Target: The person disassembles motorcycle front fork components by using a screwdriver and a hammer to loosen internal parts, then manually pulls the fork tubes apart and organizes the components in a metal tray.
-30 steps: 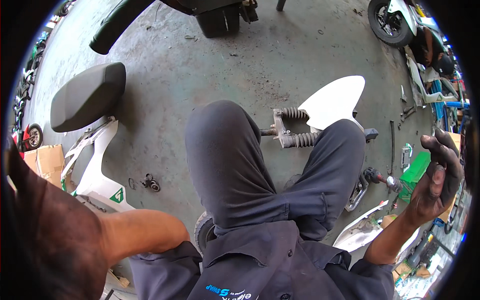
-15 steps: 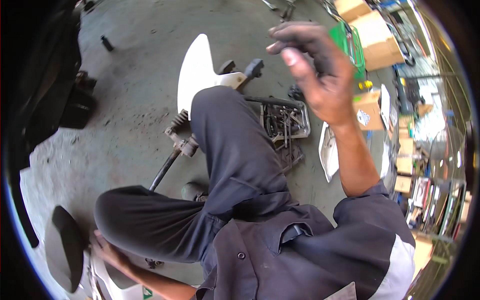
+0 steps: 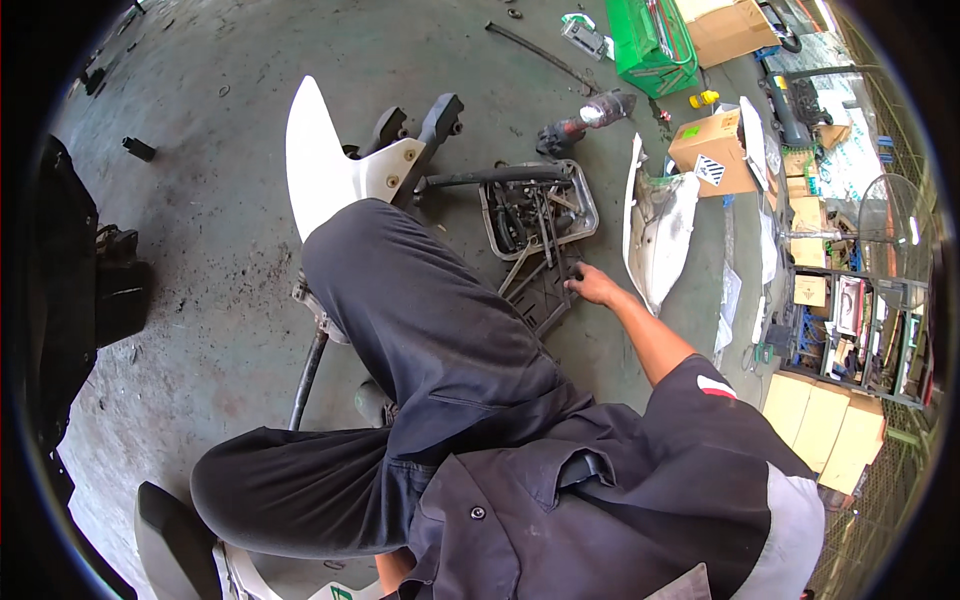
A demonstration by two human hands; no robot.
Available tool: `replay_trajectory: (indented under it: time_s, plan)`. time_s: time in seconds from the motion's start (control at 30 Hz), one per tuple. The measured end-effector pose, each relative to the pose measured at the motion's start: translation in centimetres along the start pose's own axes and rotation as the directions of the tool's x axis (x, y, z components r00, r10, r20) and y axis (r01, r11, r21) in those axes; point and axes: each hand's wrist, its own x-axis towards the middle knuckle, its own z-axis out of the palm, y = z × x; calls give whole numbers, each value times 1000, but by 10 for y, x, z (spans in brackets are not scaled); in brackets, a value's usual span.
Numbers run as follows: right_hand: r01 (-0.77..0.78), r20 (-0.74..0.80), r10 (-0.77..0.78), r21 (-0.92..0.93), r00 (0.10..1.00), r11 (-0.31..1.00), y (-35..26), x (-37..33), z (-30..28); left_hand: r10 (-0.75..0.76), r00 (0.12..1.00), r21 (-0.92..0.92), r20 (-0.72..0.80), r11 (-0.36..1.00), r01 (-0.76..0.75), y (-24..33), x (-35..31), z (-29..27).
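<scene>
My right hand (image 3: 592, 286) reaches down to the floor on the right. Its fingers are curled together at the edge of a flat dark slotted panel (image 3: 548, 308); what they pinch, if anything, is too small to make out. Just beyond stands a metal tray (image 3: 592, 222) with wrenches and other tools in it, and a dark bar (image 3: 520, 177) lies across its far side. My left forearm (image 3: 394, 572) shows at the bottom, while the left hand is hidden under my leg, near a white and grey body panel (image 3: 178, 540).
A white fender-like part (image 3: 320, 160) lies beyond my knee. A red and black power tool (image 3: 585, 122), a white fairing (image 3: 660, 235), a green toolbox (image 3: 650, 50) and a cardboard box (image 3: 705, 150) lie to the right. A dark machine (image 3: 65, 290) stands left.
My right hand has dropped from mid-air to the dark panel beside the tool tray, its fingers closing. My left hand has gone out of sight beneath my leg. The view has shifted.
</scene>
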Motion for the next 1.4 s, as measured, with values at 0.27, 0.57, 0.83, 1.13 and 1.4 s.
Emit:
replay_trajectory:
  time_s: [0.27, 0.57, 0.83, 1.13, 1.4]
  plan:
    - [-52, -202, 39, -58, 979, 997, 40, 76, 64, 23, 993, -59, 118, 998, -16, -20, 6, 37]
    - [83, -140, -82, -4, 987, 997, 13, 51, 40, -171, 826, -38, -538, 983, 179, -102, -43, 44]
    - [246, -119, -261, -126, 958, 961, -24, 8, 23, -383, 861, -153, -335, 924, 352, -153, 23, 61]
    - [314, -106, -297, 222, 949, 923, -116, -25, 75, -199, 886, 471, -420, 787, 399, -146, 24, -86]
    - [795, -404, -717, 495, 567, 350, -298, -42, 34, 430, 869, 629, -246, 753, -194, 94, 71, -152]
